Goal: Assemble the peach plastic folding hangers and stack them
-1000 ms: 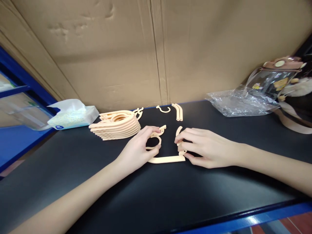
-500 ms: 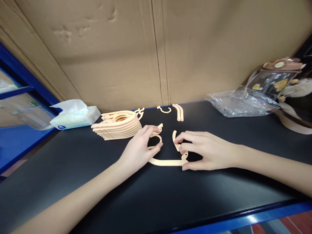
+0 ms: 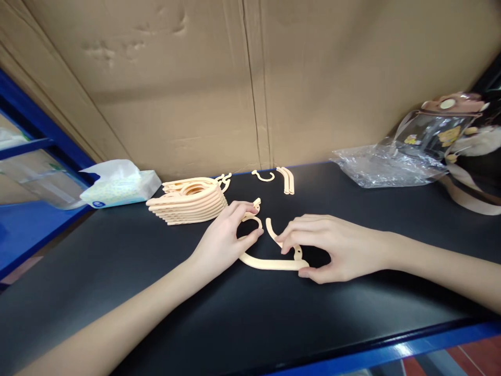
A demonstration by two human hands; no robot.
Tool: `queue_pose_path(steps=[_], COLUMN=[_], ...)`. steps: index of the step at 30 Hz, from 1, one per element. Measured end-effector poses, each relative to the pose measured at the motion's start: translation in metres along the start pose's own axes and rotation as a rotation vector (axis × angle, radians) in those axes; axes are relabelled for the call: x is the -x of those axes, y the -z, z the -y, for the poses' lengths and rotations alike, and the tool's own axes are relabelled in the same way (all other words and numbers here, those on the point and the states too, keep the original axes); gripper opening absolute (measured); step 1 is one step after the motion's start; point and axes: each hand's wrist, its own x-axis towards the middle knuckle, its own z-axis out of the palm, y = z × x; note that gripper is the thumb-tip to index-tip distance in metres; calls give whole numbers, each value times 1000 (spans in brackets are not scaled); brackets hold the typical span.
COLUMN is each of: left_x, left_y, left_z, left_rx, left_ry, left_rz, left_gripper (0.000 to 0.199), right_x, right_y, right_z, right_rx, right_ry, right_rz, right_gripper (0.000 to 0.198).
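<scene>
A cream plastic clothes hanger (image 3: 272, 264) lies low over the black tabletop between my hands, its long bar toward me. My left hand (image 3: 219, 235) grips its left side, thumb and fingers closed around a curved part; that part is partly covered. At the right end, my right hand (image 3: 332, 248) has its thumb against the bar's tip and its fingers on a curved arm (image 3: 271, 228). This arm slants up to the left, its free end apart from my left hand. A small pierced joint (image 3: 298, 253) shows beneath the right fingers.
Stacked cream hangers (image 3: 191, 211) sit behind my left hand, near a tissue pack (image 3: 117, 190). At the back lie a loose hook (image 3: 265, 178) and curved strips (image 3: 288, 181). A clear plastic bag (image 3: 379, 167) and a strapped bottle (image 3: 434, 130) stand back right.
My right hand has shifted slightly right and toward me with the bar's end. The curved arm's free end has swung left. My left hand has barely moved.
</scene>
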Motion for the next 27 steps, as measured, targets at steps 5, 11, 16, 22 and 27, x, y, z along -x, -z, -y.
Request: queue_pose_path(steps=[5, 11, 16, 22, 27], left_x=[0, -1, -1, 2, 3], left_y=[1, 0, 1, 2, 3], left_z=[-1, 0, 0, 0, 2], left_rx=[2, 42, 62, 20, 10], left_ry=[1, 32, 24, 63, 9], left_rz=[14, 21, 47, 153, 142], left_gripper=[24, 22, 28, 40, 42], right_x=[0, 1, 1, 3, 2], right_y=[-2, -3, -2, 1, 1], right_z=[3, 2, -1, -4, -7], right_rx=[-99, -52, 161, 235, 210], right_ry=[-14, 1, 4, -38, -42], right_rz=[19, -12, -29, 1, 15], right_gripper=[30, 42, 43, 46, 43])
